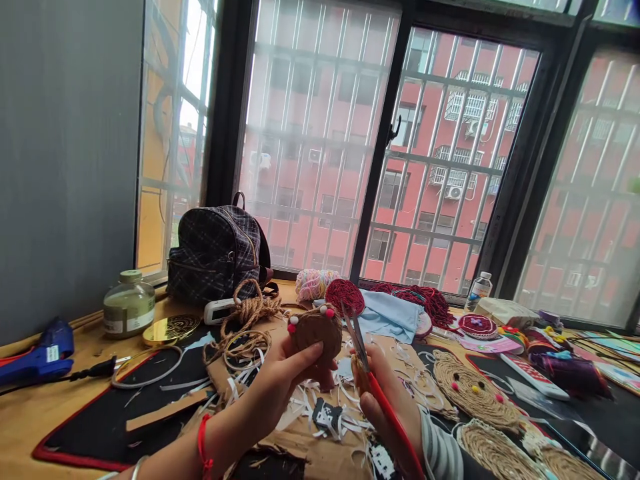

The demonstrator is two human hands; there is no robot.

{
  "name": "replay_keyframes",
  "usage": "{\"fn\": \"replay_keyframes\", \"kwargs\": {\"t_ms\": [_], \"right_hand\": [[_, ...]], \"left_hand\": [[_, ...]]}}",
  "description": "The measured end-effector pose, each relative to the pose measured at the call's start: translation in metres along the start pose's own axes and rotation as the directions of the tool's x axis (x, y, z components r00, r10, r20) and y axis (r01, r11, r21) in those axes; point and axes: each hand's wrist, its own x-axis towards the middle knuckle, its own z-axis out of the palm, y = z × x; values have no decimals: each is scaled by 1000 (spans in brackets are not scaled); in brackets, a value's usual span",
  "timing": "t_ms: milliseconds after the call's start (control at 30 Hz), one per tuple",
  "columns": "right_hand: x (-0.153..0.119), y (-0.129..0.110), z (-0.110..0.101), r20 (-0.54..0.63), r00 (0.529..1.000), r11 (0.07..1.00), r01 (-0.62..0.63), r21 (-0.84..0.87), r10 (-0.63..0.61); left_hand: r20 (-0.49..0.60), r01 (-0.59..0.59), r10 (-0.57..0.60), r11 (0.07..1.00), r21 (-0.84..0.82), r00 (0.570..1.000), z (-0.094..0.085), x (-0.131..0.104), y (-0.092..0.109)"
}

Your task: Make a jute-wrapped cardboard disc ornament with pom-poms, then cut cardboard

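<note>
Red-handled scissors (387,410) are gripped in the right hand (404,399), blades slightly parted near the disc | brown disc (316,337) with red and white pompoms is held up by the left hand (290,370) above white scraps (300,405) | rope bundle (253,310) is heaped beyond | plaid backpack (215,250) is placed by the window (320,153).

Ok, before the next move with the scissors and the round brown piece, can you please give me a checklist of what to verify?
1. Round brown piece held in left hand: ok.
2. Scissors held in right hand: ok.
3. Scissor blades closed: not ok, the tips stand apart.
4. Blades free of the round brown piece: cannot tell, one view hides the depth.
5. Surface under the hands free of white strips: not ok, many lie there.
6. Lid on the glass jar: ok.
</note>
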Motion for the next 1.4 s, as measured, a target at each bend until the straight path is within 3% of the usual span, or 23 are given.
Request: {"fn": "replay_keyframes", "kwargs": {"t_ms": [467,733,1067,1400], "right_hand": [[-1,4,2,76,997,998,-33,60,28],[0,1,0,110,994,999,-17,33,14],[-1,-3,-3,48,999,990,11,-142,-5],[-2,3,-1,10,999,990,-29,-140,31]], "left_hand": [[64,-43,34,990,137,997,-7,3,-3],[56,-20,13,991,129,998,-4,4,-2],[60,-33,26,992,125,998,-4,3,-1],[73,-15,7,994,111,997,-4,4,-1]]}}
